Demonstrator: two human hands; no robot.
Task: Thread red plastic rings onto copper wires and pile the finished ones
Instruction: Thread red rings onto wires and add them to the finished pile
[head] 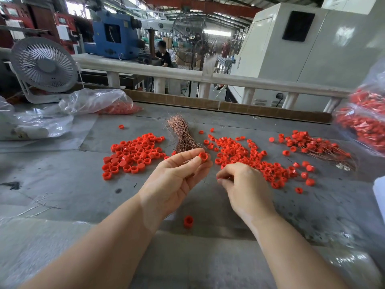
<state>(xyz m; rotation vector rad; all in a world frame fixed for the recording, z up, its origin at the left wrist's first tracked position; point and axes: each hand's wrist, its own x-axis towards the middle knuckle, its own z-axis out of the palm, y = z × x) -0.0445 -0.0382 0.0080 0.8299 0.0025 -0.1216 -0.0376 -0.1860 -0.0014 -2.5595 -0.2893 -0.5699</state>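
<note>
Red plastic ring [203, 157] is sitting pinched between the thumb and fingertips of the left hand [177, 180], held above the grey counter [62, 195]. Just beside it, the right hand [241, 182] is curling its fingers around something small and red, possibly with a thin wire; too little is showing to tell. Loose rings are lying in two heaps [133, 153] [245, 161] flanking a bundle of copper wires [183, 136]. Finished, threaded pieces [312, 144] are piling up at far right. One stray ring [188, 221] is lying between the forearms.
</note>
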